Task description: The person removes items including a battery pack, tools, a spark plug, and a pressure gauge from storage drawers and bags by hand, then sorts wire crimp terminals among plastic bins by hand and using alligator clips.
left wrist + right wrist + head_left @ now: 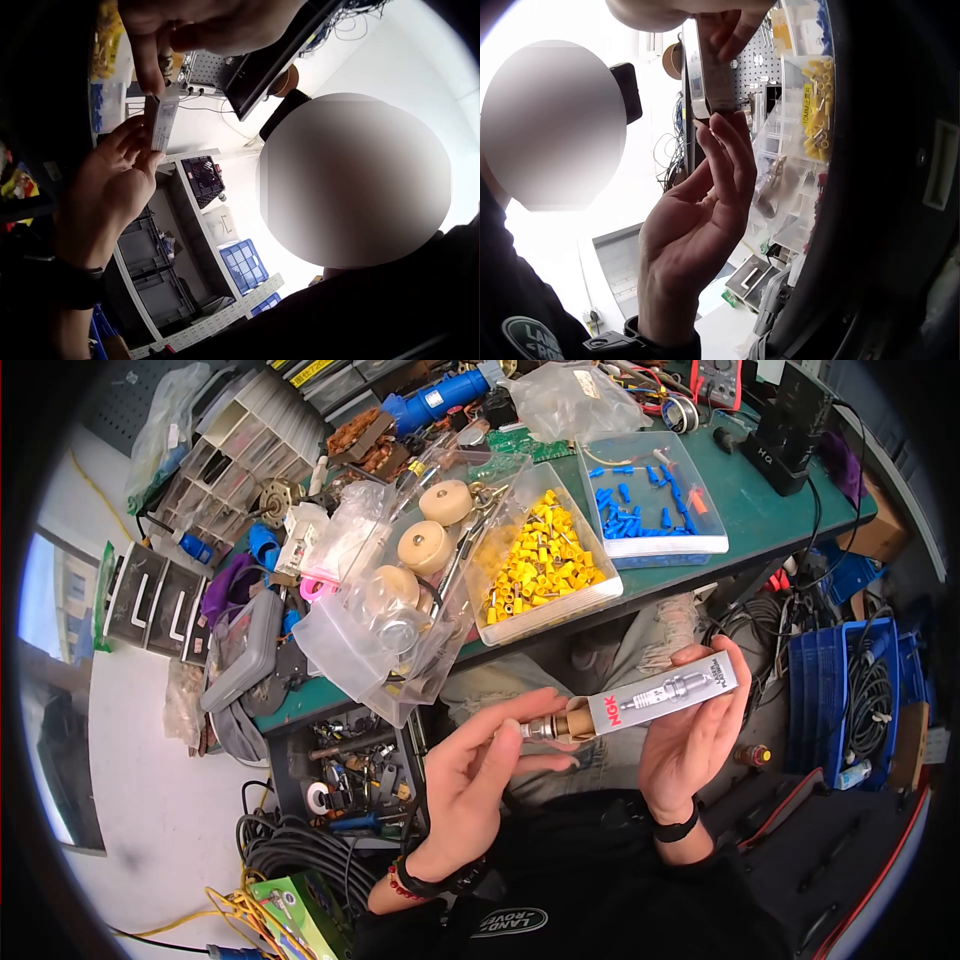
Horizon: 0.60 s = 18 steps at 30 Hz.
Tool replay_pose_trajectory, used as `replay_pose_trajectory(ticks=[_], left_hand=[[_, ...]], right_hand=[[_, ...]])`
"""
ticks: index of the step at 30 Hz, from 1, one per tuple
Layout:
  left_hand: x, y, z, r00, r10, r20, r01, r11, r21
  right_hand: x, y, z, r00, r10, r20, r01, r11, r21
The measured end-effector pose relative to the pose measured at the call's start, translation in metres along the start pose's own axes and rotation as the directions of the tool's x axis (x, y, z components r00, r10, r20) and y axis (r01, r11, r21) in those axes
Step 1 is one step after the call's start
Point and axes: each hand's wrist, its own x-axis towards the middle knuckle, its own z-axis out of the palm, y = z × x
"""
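A white NGK spark plug box [660, 695] lies across the fingers of my right hand [693, 745], its open end facing left. Out of that end comes a spark plug [543, 728] with a brown cardboard sleeve [578, 721] around part of it. My left hand [470, 780] pinches the metal end of the plug between thumb and fingers. In the left wrist view the box [163, 124] hangs between both hands. The right wrist view shows the box [711, 71] held by my right hand at the top, with the left hand [697, 217] below.
Beyond the hands, a green bench [745, 495] bears a tray of yellow terminals [550, 565], a tray of blue terminals [650, 545] and plastic bags with tape rolls [425, 547]. A tool drawer [365, 775] is below left; blue crates [825, 700] with cables stand right.
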Motion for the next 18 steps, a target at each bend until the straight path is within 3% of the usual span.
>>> replay_pose_trajectory(ticks=[2,4,8,13,18], left_hand=[[0.003,-0.002,-0.002,0.997,-0.078,-0.013,0.077,0.993,-0.095],[0.006,-0.004,-0.005,0.992,-0.118,0.053,0.118,0.993,0.019],[0.012,-0.013,-0.011,0.982,-0.164,0.095,0.16,0.986,0.05],[0.014,-0.024,-0.021,0.919,-0.336,0.205,0.366,0.921,-0.134],[0.015,-0.024,-0.014,0.926,-0.344,0.155,0.363,0.924,-0.117]], right_hand=[[0.001,-0.003,0.001,1.0,-0.017,0.012,0.017,0.999,-0.047],[0.003,-0.007,0.001,0.999,-0.03,0.026,0.033,0.995,-0.091],[0.009,-0.015,-0.005,0.989,-0.068,0.134,0.092,0.978,-0.185],[0.008,-0.017,-0.01,0.98,-0.081,0.182,0.123,0.965,-0.231],[0.007,-0.013,-0.016,0.977,-0.078,0.198,0.133,0.949,-0.286]])
